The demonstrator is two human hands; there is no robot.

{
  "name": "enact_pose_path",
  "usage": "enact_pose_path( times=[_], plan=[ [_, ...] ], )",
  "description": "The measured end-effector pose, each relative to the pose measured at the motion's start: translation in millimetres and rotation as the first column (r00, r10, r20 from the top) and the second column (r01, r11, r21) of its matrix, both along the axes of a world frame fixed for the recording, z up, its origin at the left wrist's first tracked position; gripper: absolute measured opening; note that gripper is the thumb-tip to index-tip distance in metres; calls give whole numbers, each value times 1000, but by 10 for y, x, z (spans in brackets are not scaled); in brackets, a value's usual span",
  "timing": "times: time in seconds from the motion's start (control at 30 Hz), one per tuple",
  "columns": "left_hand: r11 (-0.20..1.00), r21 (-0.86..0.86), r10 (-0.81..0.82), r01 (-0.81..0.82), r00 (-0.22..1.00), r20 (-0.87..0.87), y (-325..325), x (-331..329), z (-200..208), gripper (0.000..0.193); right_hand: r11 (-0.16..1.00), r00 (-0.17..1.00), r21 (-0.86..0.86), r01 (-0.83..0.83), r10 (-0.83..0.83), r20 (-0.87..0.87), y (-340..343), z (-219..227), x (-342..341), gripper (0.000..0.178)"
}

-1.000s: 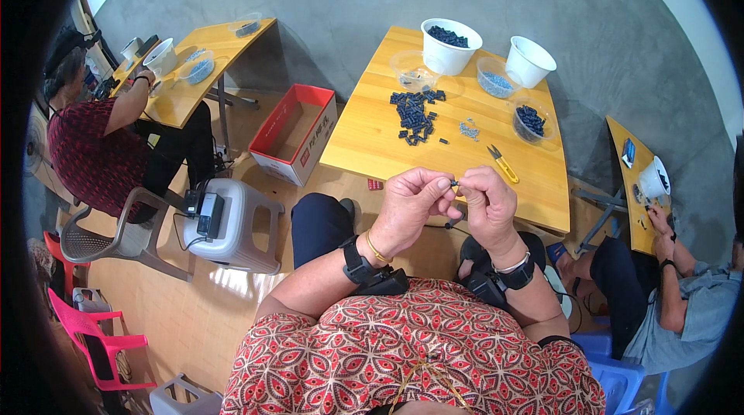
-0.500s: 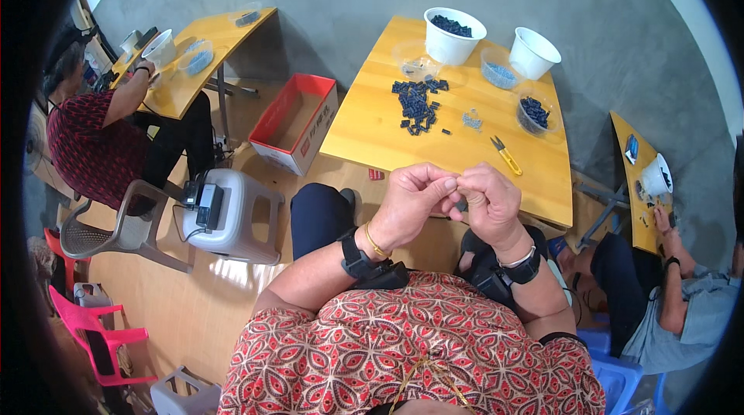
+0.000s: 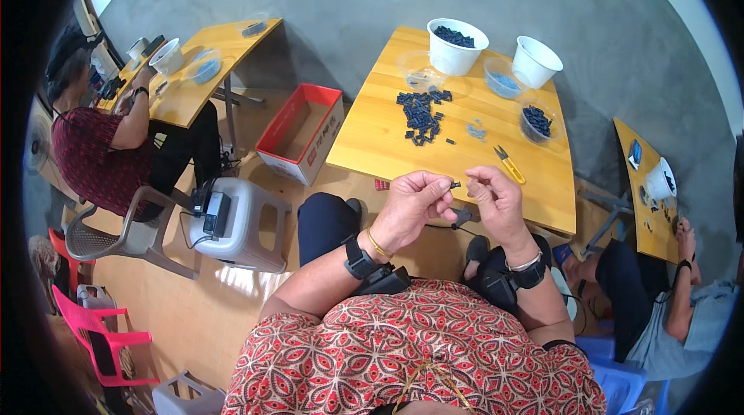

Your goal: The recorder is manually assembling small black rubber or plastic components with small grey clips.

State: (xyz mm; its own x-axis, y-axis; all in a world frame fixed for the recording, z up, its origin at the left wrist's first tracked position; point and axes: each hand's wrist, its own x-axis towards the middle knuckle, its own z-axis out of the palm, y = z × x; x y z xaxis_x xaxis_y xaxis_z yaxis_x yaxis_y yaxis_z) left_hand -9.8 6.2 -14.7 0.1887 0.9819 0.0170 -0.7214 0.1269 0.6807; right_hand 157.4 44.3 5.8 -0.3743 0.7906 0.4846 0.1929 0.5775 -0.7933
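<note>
Above the near edge of the yellow wooden table (image 3: 387, 144), a tiny dark plastic piece (image 3: 455, 184) is pinched between the closed fingertips of the left hand (image 3: 411, 206), while the right hand (image 3: 496, 202) is held just beside it, fingers curled and nearly touching it.

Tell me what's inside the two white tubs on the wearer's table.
The left white tub holds small dark blue pieces, heaped near its rim. The right white tub shows only bare white inside from this angle; its near wall hides part of the bottom.
</note>
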Motion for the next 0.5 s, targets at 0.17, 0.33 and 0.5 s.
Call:
enact_pose_path(
  times=[0.17, 0.33, 0.5],
  plan=[
    [1000, -2, -13, 13, 999, -45, 19, 25, 15, 12, 986, 992, 162, -39, 18, 128, -42, 97, -36, 9],
    [997, 12, -75, 74, 996, 58, 76, -11, -23, 19, 990, 994, 135, -28, 14, 110, -2, 36, -48, 6],
    [996, 6, -84, 85, 978, 189, 156, 30, -70, 22, 995, 997, 103, -4, -4, 71, 71, -3, -34, 6]
  ],
)
